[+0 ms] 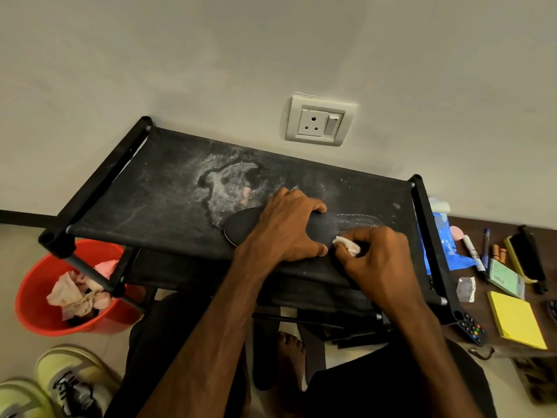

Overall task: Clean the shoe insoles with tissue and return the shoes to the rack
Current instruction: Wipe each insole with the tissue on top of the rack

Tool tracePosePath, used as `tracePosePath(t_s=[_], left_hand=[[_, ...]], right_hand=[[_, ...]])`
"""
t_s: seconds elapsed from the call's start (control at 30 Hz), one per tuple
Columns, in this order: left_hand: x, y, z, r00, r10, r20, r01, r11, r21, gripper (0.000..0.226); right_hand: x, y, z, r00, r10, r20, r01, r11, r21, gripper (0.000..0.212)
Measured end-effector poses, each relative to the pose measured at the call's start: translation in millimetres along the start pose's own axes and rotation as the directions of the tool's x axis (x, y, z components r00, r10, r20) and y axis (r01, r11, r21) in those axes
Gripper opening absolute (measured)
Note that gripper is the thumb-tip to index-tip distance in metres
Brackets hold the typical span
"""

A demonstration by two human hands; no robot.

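Note:
A dark insole [241, 226] lies on the dusty black fabric top of the shoe rack [156, 188]. My left hand [286, 227] grips the insole across its middle, thumb on the near edge and fingers over the far edge. My right hand [373, 257] pinches a small white wad of tissue [346, 244] against the insole's right part. A pair of pale yellow sneakers [69, 384] stands on the floor at the lower left. Another dark insole [265, 357] lies on the floor beside my bare foot.
A red bucket [33, 303] with crumpled used tissues sits left of the rack. A wall socket [321, 120] is behind it. To the right, a brown surface holds yellow sticky notes [515, 321], markers, a remote [471, 327] and a blue plastic bag [443, 242].

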State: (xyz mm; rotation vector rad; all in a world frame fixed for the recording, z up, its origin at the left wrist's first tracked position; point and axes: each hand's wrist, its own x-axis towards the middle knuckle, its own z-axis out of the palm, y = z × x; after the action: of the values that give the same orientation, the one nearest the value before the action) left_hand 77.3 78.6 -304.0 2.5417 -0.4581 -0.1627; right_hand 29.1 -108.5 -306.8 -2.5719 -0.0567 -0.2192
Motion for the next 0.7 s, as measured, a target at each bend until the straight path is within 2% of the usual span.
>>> tracePosePath(t_s=[0.1,0.37,0.57,0.7], left_hand=[[0,0,1,1.000,0.001,0.002,-0.001,1.000,-0.002,0.078],[2,1,0,0.999,-0.005,0.040,0.005,1.000,0.023,0.081],[1,-2,1,1.000,-0.010,0.014,0.010,1.000,-0.012,0.080],[3,-1,0,1.000,-0.011,0.011,0.011,1.000,-0.003,0.080]], right_hand=[[1,1,-2,1.000,0.010,0.010,-0.011,0.999,0.053,0.005],[41,5,3,0.997,0.043,-0.065,-0.037,0.995,0.087,0.008],[14,8,-8,0.998,-0.002,0.067,0.003,1.000,-0.013,0.007],[5,8,-13,0.995,-0.016,0.095,0.016,1.000,0.006,0.001]])
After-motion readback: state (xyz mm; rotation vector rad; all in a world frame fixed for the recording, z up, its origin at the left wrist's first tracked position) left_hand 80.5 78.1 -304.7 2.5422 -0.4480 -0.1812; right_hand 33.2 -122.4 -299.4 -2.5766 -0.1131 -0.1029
